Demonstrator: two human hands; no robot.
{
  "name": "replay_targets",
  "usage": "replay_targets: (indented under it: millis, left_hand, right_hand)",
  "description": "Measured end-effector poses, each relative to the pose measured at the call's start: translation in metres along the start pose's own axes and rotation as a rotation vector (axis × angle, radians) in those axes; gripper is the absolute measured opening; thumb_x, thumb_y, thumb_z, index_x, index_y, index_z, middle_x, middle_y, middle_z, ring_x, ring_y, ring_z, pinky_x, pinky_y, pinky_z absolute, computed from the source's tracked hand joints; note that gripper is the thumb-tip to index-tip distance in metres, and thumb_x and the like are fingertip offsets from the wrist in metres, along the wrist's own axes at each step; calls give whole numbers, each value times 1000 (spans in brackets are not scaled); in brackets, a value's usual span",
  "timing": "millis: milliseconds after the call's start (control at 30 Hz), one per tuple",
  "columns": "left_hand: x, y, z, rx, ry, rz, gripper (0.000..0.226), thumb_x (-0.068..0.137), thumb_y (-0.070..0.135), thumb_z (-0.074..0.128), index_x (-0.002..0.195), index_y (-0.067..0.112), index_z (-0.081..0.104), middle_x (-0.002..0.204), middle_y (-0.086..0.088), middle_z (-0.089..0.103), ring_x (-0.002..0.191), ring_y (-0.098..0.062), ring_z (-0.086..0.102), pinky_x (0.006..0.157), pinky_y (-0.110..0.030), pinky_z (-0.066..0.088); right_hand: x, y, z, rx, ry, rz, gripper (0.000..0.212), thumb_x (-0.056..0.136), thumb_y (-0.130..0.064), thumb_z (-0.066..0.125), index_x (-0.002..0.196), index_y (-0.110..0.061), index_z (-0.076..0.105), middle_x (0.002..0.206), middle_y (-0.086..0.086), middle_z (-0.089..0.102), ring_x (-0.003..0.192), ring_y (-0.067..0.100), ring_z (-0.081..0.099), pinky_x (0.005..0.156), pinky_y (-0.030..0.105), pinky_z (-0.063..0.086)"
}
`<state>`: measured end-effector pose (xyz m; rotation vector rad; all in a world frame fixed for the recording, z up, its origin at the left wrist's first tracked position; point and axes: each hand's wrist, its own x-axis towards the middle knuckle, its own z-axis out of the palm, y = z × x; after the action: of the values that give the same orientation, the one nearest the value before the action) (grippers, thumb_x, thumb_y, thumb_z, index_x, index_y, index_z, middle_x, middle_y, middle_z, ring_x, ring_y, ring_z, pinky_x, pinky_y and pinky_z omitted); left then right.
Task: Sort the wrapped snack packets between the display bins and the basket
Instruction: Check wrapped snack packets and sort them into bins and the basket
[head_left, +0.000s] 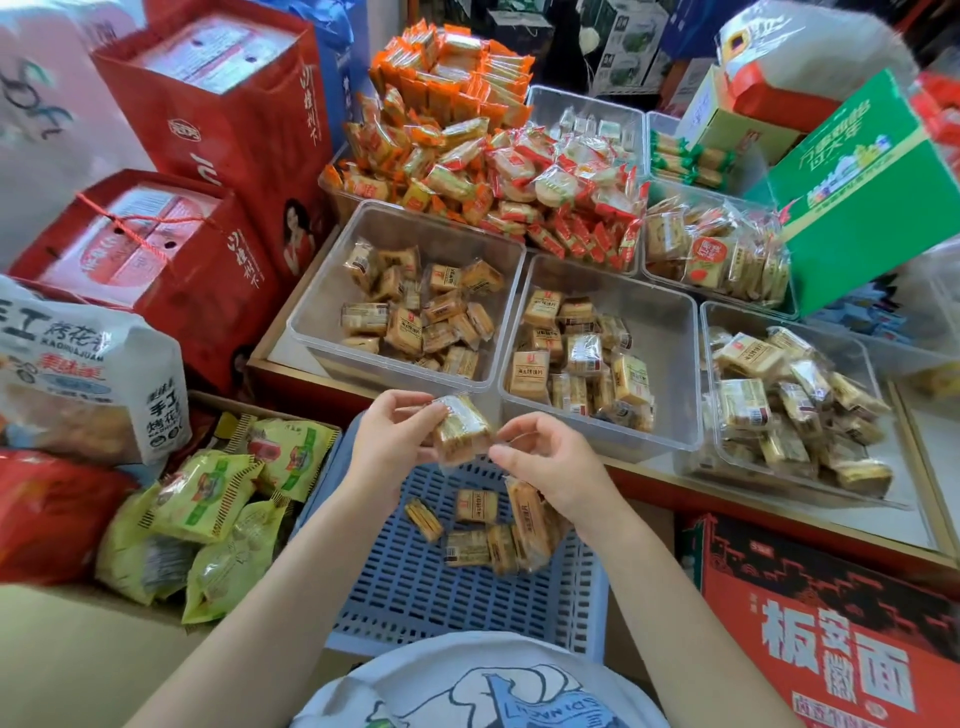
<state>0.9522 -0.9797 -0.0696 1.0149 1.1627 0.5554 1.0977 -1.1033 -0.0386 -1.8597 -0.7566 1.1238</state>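
Below our fingers sits the blue slotted basket (415, 587), the nearest thing to us, with a handful of wrapped packets (476, 506) lying in it under our right hand (553, 467). Beyond our fingers stand two clear display bins on the desk (779, 514): the left bin (322, 306) and the middle bin (670, 338), both partly filled with the same tan snacks. Between both hands we hold one snack packet (461, 428); our left hand (392, 436) pinches its upper wrapper end, and our right fingers (511, 458) pinch the lower end.
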Motion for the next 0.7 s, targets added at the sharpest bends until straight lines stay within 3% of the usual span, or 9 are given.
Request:
replay_targets:
  millis: [67, 133, 200, 267, 300, 400, 500, 600, 700]
  left_hand:
    - [0, 0, 5, 33, -38, -11, 18, 94, 20, 73, 108, 15, 63, 106, -12, 74, 89, -22, 75, 64, -30, 60]
    - [0, -1, 9, 92, -99, -29, 21, 94, 27, 73, 110, 18, 63, 112, -12, 72, 91, -18, 73, 65, -27, 59]
    - [0, -3, 11, 206, -200, 15, 29, 93, 44, 71, 116, 28, 63, 124, -4, 68, 106, -13, 68, 80, -32, 60]
    - [0, -3, 10, 333, -351, 115, 49, 80, 68, 68, 122, 43, 62, 141, 13, 57, 127, -1, 54, 103, -28, 48]
    - [-2, -2, 9, 356, -425, 156, 57, 72, 72, 68, 124, 48, 62, 144, 20, 52, 132, 4, 46, 106, -22, 40]
    - [-3, -5, 9, 320, -474, 234, 58, 67, 52, 86, 121, 40, 67, 126, 14, 70, 122, -1, 60, 100, -21, 45]
    - [-6, -5, 12, 214, -381, 261, 35, 79, 16, 87, 111, 18, 73, 100, 3, 79, 96, -10, 73, 82, -25, 55]
    - [-9, -3, 9, 211, -387, 252, 24, 85, 16, 80, 108, 10, 73, 94, 2, 79, 88, -7, 73, 74, -17, 53]
    - [-13, 1, 6, 236, -411, 247, 30, 80, 25, 81, 106, 12, 73, 93, 1, 78, 87, -8, 72, 75, -20, 54]
  right_hand:
    - [1, 0, -1, -9, 29, -31, 12, 92, -17, 74, 101, -13, 68, 92, 9, 70, 79, 9, 63, 75, 23, 53]
    - [3, 1, -5, -22, 58, -43, 8, 93, -16, 72, 97, -10, 69, 88, 9, 72, 77, 9, 63, 78, 26, 54]
    - [4, 2, -8, -1, 65, -26, 9, 96, -17, 69, 97, -9, 69, 90, 10, 73, 81, 14, 66, 82, 34, 56]
    - [5, 0, -12, 45, 62, 7, 12, 98, -20, 66, 97, -9, 69, 84, 6, 71, 78, 17, 65, 80, 37, 56]
    - [5, 0, -14, 76, 61, 27, 13, 99, -21, 65, 97, -9, 69, 79, 4, 69, 75, 17, 63, 77, 37, 54]
    - [6, -1, -19, 228, 14, 97, 14, 101, -20, 62, 92, -11, 69, 73, 1, 65, 68, 19, 58, 71, 38, 49]
    - [5, -4, -20, 256, -4, 74, 8, 99, -20, 64, 97, -13, 66, 79, 2, 67, 72, 17, 60, 71, 35, 50]
    - [4, -4, -21, 217, -9, 4, 18, 95, -23, 70, 111, -19, 62, 91, 4, 68, 86, 17, 66, 82, 35, 53]
    - [2, -4, -22, 166, 0, -47, 8, 93, -21, 73, 100, -18, 70, 87, 2, 66, 85, 16, 64, 83, 33, 52]
